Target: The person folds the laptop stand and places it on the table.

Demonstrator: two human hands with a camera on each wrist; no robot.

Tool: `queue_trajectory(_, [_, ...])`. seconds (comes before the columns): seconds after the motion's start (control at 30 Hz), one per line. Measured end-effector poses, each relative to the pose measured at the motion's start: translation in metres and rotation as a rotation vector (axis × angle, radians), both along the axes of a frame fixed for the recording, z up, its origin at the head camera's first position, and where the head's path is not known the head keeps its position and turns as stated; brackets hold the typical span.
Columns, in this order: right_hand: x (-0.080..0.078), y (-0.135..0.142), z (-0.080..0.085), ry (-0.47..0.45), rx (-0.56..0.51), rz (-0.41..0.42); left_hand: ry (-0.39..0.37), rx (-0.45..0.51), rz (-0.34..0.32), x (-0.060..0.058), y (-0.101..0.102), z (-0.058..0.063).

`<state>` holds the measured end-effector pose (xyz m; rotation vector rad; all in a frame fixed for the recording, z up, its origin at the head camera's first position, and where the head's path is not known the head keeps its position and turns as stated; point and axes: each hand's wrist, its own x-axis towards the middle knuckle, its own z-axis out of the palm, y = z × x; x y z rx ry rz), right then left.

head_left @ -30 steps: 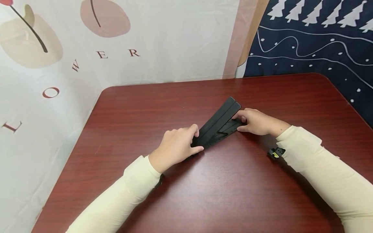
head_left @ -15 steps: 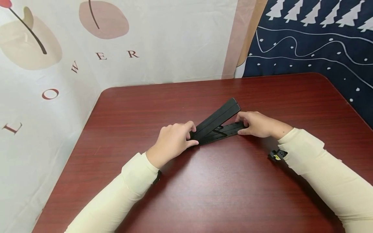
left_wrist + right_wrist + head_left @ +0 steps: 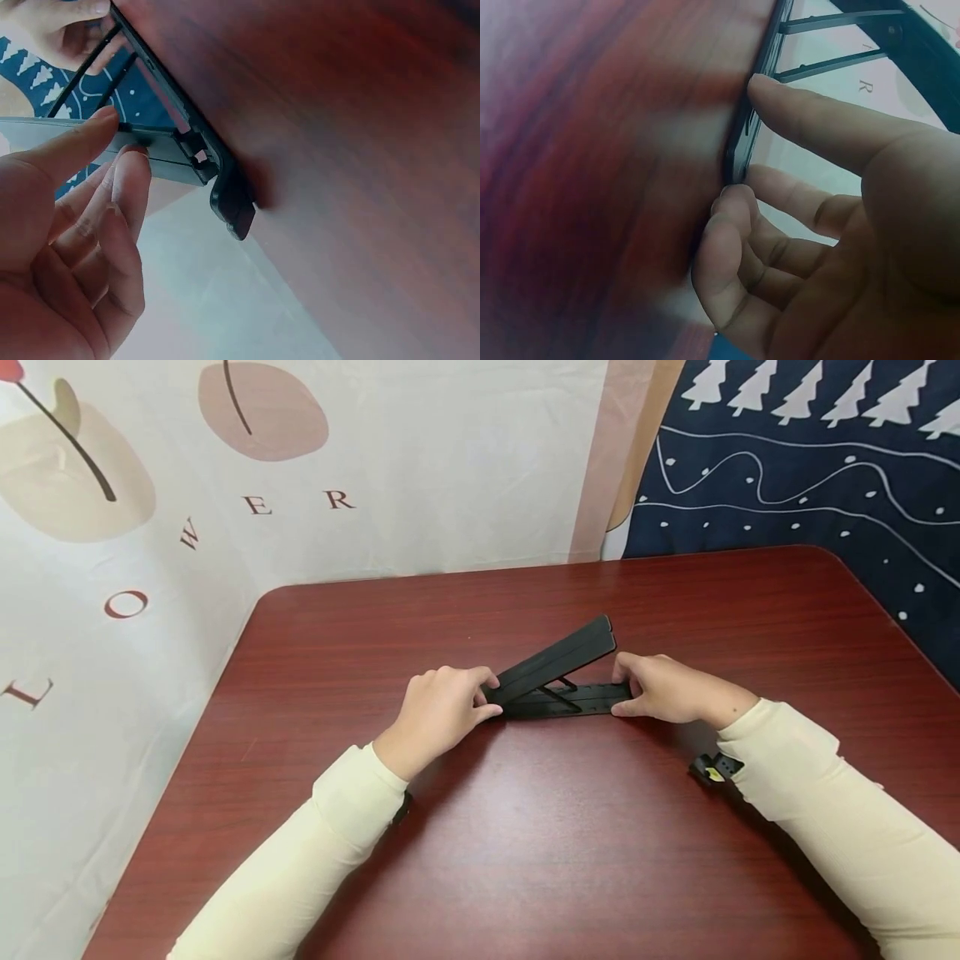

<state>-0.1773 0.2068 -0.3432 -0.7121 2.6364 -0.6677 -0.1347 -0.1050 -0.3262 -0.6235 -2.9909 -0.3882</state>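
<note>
A black folding laptop stand [image 3: 555,656] sits on the table, its upper panel tilted up to the right above a flat base [image 3: 597,697]. Two thin struts [image 3: 561,700] prop the panel from the base. My left hand [image 3: 437,714] pinches the hinged end between thumb and fingers. In the left wrist view, the thumb and a fingertip grip the upper panel near the hinge, beside a hooked lip [image 3: 235,202]. At the base's far right end, my right hand [image 3: 666,689] holds the edges between thumb and fingers. The right wrist view shows the thumb on the base's edge [image 3: 739,142].
The dark red wooden table [image 3: 525,860] has rounded back corners. Behind it hang a pale printed cloth [image 3: 450,460] and a navy cloth [image 3: 772,485] with white trees. A black wrist device [image 3: 716,768] hangs under my right cuff.
The stand has turned clockwise, so its base now lies nearly level across the view. My left hand has shifted slightly left and away; the right has come slightly closer, both still holding it.
</note>
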Motion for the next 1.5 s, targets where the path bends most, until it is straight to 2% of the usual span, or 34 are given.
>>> queue_trajectory(0.1, [0.002,0.001,0.0,-0.019,0.001,-0.007,-0.013,0.009,-0.009,-0.003,-0.001,0.001])
queue_trajectory(0.37, [0.004,0.004,0.0,-0.002,0.002,-0.008,-0.082,0.023,-0.047,-0.007,-0.003,0.004])
queue_trajectory(0.63, [0.008,0.005,0.002,-0.012,0.009,-0.005,-0.035,0.001,-0.049,-0.008,-0.002,0.002])
queue_trajectory(0.93, [0.01,0.005,0.003,-0.021,0.014,0.01,-0.015,-0.016,-0.029,-0.012,-0.001,0.0])
queue_trajectory(1.5, [0.013,0.004,0.0,-0.053,0.002,0.008,-0.048,0.027,-0.028,-0.02,0.0,-0.004])
